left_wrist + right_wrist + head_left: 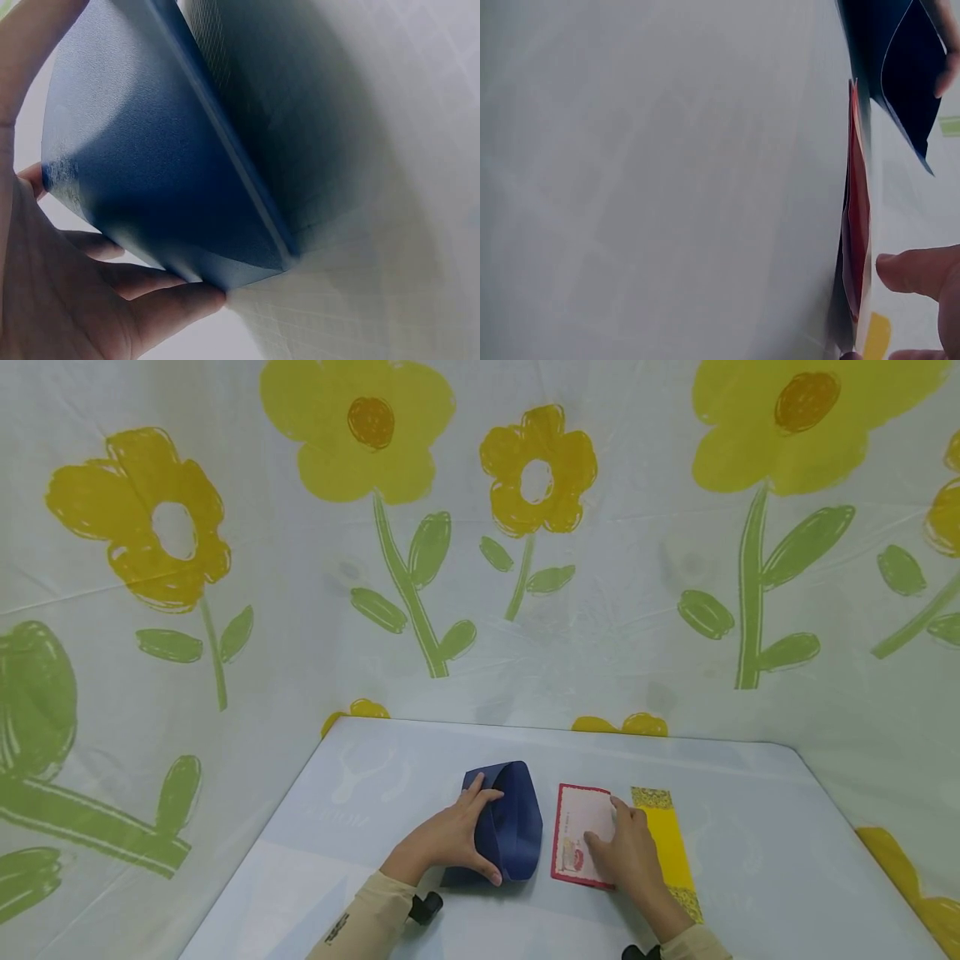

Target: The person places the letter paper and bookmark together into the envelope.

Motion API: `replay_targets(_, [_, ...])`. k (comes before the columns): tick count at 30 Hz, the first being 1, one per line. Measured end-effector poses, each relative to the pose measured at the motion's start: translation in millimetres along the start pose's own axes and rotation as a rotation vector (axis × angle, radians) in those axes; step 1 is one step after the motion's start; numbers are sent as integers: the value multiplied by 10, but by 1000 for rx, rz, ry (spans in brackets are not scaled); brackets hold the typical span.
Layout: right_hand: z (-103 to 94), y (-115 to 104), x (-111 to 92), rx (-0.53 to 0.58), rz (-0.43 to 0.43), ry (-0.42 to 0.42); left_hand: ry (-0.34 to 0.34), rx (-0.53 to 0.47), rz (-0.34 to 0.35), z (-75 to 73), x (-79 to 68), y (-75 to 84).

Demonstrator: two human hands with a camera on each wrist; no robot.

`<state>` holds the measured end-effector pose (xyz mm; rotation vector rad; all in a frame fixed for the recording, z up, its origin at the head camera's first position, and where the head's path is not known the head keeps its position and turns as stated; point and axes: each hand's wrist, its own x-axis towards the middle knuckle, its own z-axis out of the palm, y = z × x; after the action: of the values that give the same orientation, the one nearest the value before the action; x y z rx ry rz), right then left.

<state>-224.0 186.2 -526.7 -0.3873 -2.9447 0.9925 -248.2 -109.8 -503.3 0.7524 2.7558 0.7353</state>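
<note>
A dark blue paper envelope (519,839) stands gaping near the middle of the table. My left hand (452,837) grips it from the left, thumb at the near edge and fingers at the far edge. In the left wrist view the fingertips press along the blue envelope's side (150,150). To its right lies a white card (576,814) with a red border and a small printed picture. My right hand (633,852) is over the card's right side. In the right wrist view the layered card (859,217) shows edge-on, its thumb (911,271) slightly apart from it, a fingertip at its edge.
A yellow strip (663,835) with gold patterned ends lies partly behind my right hand. The pale table (765,835) carries everything. A flower-printed curtain (615,610) encloses its back and sides. Black wrist cameras (427,907) sit at both cuffs.
</note>
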Motion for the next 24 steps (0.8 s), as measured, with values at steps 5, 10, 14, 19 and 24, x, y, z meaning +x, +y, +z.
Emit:
replay_targets(5, [7, 6, -4, -8, -11, -3, -1, 9, -5, 13, 6, -5])
replay_targets(10, [16, 22, -2, -10, -23, -6, 4, 11, 2, 17, 7, -2])
replay_targets(14, [23, 27, -3, -13, -27, 0, 6, 14, 6, 27, 14, -8])
replay_targets(19, [20, 23, -9, -18, -33, -5, 8, 19, 5, 31, 16, -21])
replay_targets(24, [20, 29, -11, -15, -40, -28, 8, 21, 5, 28, 10, -24])
